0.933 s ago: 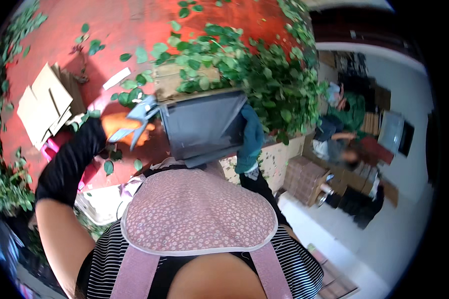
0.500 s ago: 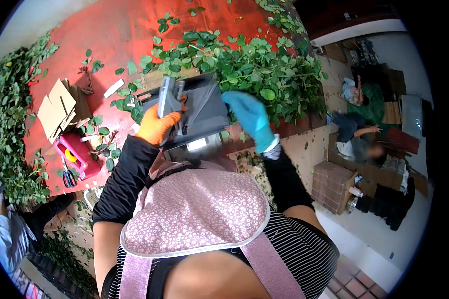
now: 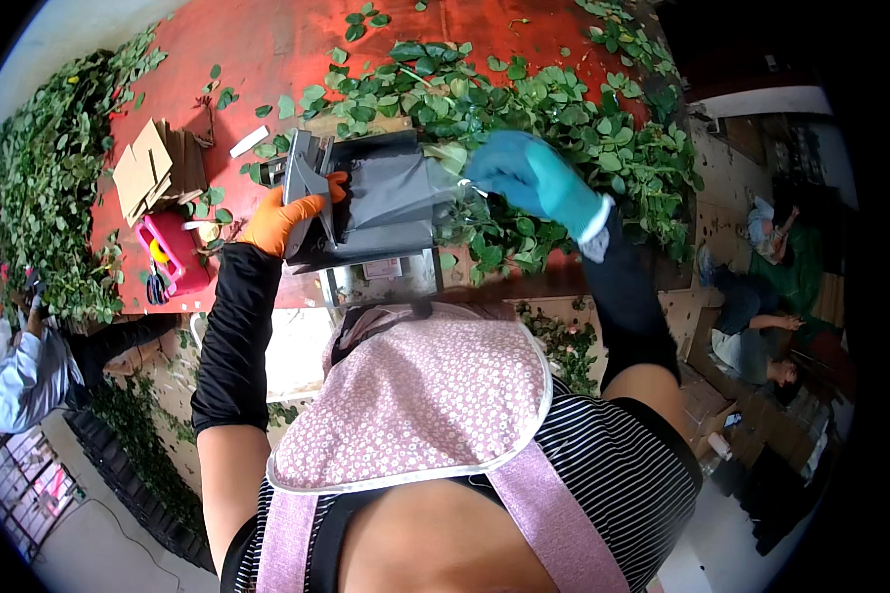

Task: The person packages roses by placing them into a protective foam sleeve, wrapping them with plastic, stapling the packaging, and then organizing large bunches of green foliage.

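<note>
In an orange glove, my left hand [image 3: 285, 219] is closed round a grey stapler [image 3: 310, 183], which stands tilted over the left end of a black tray [image 3: 366, 247]. Dark, shiny plastic sheeting [image 3: 391, 188] lies in that tray. My right hand [image 3: 542, 178], in a teal glove, is just right of the tray above the leaves, smeared by motion. Its fingers look pinched together on a clear plastic sheet [image 3: 453, 203] that stretches from the tray's right side; the fingertips are partly blurred.
Leafy green stems [image 3: 603, 148] cover the red table [image 3: 218, 40] behind and right of the tray. Left stand cut cardboard pieces [image 3: 148, 168], a pink holder [image 3: 178, 252] and scissors [image 3: 155, 288]. Other people [image 3: 25, 376] are at the left and right edges.
My right hand has moved right and slightly up, away from the tray, with clear plastic now drawn out towards it. My left hand and the stapler have shifted left; the whole view has turned.
</note>
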Motion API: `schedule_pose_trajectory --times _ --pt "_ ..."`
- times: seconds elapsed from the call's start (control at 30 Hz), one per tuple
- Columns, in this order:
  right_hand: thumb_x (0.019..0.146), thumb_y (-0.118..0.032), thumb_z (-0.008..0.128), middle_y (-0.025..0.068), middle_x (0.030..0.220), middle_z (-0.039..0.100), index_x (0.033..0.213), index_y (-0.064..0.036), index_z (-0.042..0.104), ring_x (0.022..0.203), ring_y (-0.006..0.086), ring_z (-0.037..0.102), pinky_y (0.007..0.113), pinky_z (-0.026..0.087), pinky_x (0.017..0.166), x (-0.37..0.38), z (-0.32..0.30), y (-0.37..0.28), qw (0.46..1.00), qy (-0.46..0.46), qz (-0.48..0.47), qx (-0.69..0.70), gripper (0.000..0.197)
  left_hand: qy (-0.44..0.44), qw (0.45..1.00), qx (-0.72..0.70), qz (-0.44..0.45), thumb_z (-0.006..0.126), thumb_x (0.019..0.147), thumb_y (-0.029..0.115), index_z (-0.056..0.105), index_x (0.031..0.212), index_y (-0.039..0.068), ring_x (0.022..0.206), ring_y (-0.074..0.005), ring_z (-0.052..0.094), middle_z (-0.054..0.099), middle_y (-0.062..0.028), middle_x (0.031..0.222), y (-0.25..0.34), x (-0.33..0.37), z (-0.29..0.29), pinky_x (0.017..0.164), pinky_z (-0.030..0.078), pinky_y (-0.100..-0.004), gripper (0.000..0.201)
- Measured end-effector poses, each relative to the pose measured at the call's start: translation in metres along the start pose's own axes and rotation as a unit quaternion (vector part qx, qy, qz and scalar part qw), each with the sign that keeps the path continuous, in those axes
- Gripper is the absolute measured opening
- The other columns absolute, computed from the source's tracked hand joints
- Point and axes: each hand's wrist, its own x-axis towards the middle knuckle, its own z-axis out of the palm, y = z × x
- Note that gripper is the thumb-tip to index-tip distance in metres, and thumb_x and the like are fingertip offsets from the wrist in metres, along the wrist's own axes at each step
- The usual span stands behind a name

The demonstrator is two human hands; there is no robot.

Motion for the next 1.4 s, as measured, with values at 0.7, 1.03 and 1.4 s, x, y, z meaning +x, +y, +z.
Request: schedule_pose_trajectory --times 0.7,1.03,1.4 --pt "0.087 -0.019 0.070 0.0150 0.100 0.070 0.130 -0.0009 0.052 0.084 0.0171 0.067 0.030 0.053 0.073 -0.006 0.023 -0.094 0.840 0.451 0.292 0.078 0.050 -0.029 0.998 0.037 0.044 0.061 0.091 0.017 0.058 0.120 -0.007 0.112 -0.0232 0.057 0.060 -0.0134 0.126 -0.010 0.001 -0.009 0.099 0.043 -0.0342 0.038" --pt "0.065 -0.057 0.076 0.0305 0.131 0.050 0.147 0.0037 0.019 0.111 0.0417 0.058 0.044 0.048 0.093 0.080 0.167 -0.156 0.957 0.132 0.248 -0.073 0.117 -0.070 0.992 -0.099 0.024 0.052 0.100 0.034 0.048 0.129 0.008 0.095 -0.0118 0.056 0.059 -0.0015 0.110 -0.047 0.006 -0.016 0.081 0.047 -0.0253 0.039" --pt "0.073 -0.030 0.073 0.0175 0.116 0.060 0.145 -0.0015 0.031 0.098 0.0281 0.065 0.036 0.051 0.080 0.061 0.126 -0.135 0.900 0.153 0.279 0.298 0.088 -0.161 0.974 0.123 0.099 0.062 0.094 0.028 0.029 0.146 0.005 0.116 -0.0174 0.048 0.048 -0.0068 0.131 -0.010 0.020 -0.005 0.099 0.040 -0.0318 0.066"
